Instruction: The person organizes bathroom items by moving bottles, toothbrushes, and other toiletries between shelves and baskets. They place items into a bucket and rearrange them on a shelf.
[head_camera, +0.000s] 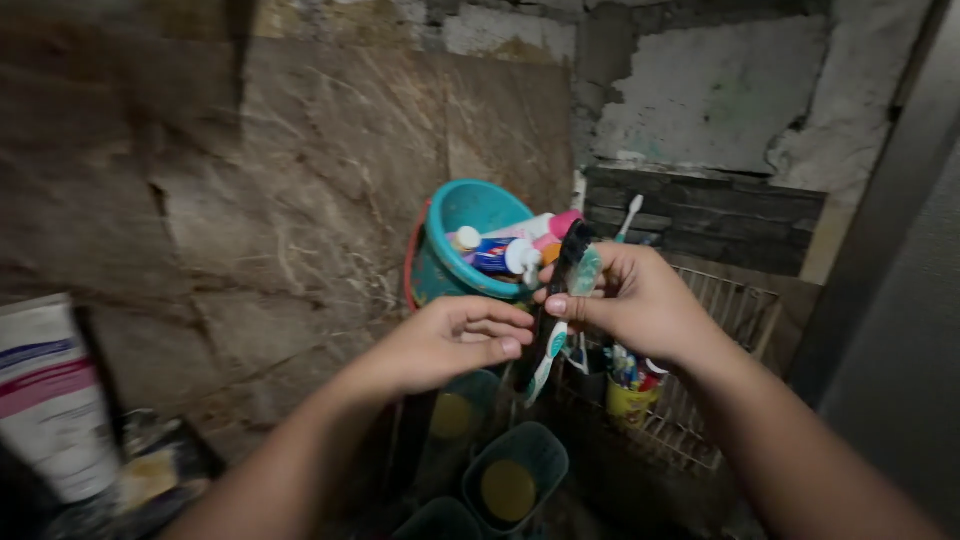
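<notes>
A white squeeze tube with red and blue label bands (48, 395) stands at the lower left edge, and smaller white-capped tubes (500, 250) lie inside the tilted teal plastic bucket (470, 215) against the brown stone wall. A small yellow cup of brushes (630, 395) sits on the wire rack (735, 310). The right hand (640, 300) is raised before the bucket, its fingers pinched around a black comb (560, 290) and a teal-and-white toothbrush (555, 340) held together, pointing down. The left hand (455, 340) hovers just beside them, fingers loosely curled, holding nothing.
</notes>
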